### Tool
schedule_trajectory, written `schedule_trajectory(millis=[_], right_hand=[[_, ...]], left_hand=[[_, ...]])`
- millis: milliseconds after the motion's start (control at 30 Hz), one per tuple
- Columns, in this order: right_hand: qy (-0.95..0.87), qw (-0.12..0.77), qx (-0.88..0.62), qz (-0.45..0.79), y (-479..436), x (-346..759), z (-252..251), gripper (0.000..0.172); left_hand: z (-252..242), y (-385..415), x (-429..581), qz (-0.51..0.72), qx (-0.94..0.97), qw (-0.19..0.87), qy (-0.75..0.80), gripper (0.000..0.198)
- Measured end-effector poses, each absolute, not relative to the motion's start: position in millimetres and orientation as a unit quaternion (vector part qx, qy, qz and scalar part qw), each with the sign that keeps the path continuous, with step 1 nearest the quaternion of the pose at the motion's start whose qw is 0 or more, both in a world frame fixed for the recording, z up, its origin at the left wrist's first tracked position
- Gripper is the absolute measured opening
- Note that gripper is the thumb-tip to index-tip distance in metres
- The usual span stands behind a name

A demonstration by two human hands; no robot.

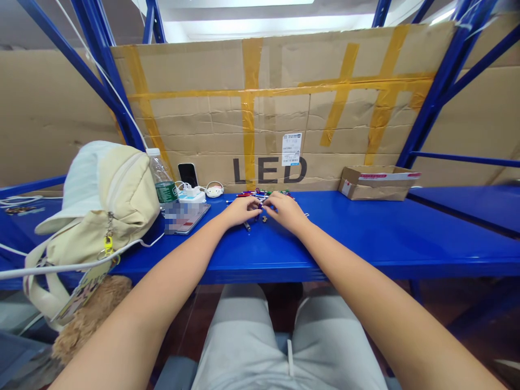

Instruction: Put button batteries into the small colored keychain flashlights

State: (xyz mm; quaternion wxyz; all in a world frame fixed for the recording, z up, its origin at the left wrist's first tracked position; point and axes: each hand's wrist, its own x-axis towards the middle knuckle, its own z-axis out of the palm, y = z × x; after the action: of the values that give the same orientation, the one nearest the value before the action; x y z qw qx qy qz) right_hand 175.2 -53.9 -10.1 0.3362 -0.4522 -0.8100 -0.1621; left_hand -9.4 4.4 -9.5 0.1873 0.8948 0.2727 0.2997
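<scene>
Small dark piece (260, 206) likely light, stiff, perhaps smooth enough to slip; fragility hard to judge. Best held around middle, between fingertips, lightly. Looks slim, bluish-dark; finer detail too small to tell. Sits between hands, in front of colourful pile of pens (258, 194), above counter (365, 233). Left hand (241, 210): fingers pinched on piece. Right hand (286, 210): fingers bent just beside it, whether gripping cannot tell. Grey tube (247, 226) and little brassy bit (265, 219) nearby.

Head-worn view: from above lap (239, 341), facing forward and down; blue table (365, 233) near, cardboard panel (292, 114) beyond.
</scene>
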Motion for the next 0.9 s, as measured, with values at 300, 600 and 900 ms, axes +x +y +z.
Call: schedule_trajectory(millis=[300,600,900], right_hand=[[-0.818,0.323,-0.459,-0.123,-55.4,175.2,-9.5,0.016],[-0.821,0.266,-0.499,-0.077,-49.8,181.7,-19.2,0.027],[-0.845,0.157,-0.505,-0.078,-50.7,181.4,-19.9,0.02]], left_hand=[[-8.5,0.5,-8.9,0.29,0.899,0.199,0.261,0.026],[-7.0,3.6,-12.1,0.288,0.903,0.152,0.28,0.025],[-5.8,3.7,-12.6,0.273,0.912,0.131,0.278,0.023]])
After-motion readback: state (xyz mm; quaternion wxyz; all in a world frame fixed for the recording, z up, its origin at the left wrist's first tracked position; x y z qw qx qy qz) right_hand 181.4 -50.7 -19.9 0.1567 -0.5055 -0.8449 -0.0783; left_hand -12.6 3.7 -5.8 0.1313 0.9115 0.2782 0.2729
